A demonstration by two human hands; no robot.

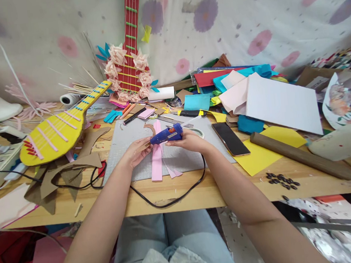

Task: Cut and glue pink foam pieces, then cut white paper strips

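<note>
- Glue gun (167, 134), blue, held above the grey cutting mat (119, 161), back from the middle of the front edge of the table (181, 194); its nozzle end faces the left hand.
- Right hand (191, 141): fingers closed around the rear part of the glue gun.
- Left hand (138, 151): fingers bent at the nozzle end; I cannot tell whether they pinch anything.
- Pink strip (156, 166): on the cutting mat beneath the glue gun, one end toward the table's front edge.
- Black cord (147, 201): loops close to that front edge, then runs toward the left edge.
- Phone (230, 139): at the mat's right edge.
- Yellow instrument (51, 136): toward the table's left edge.
- Red instrument (129, 76): upright at the back edge, with pale flowers.
- Dark beads (282, 181): near the front right corner.
</note>
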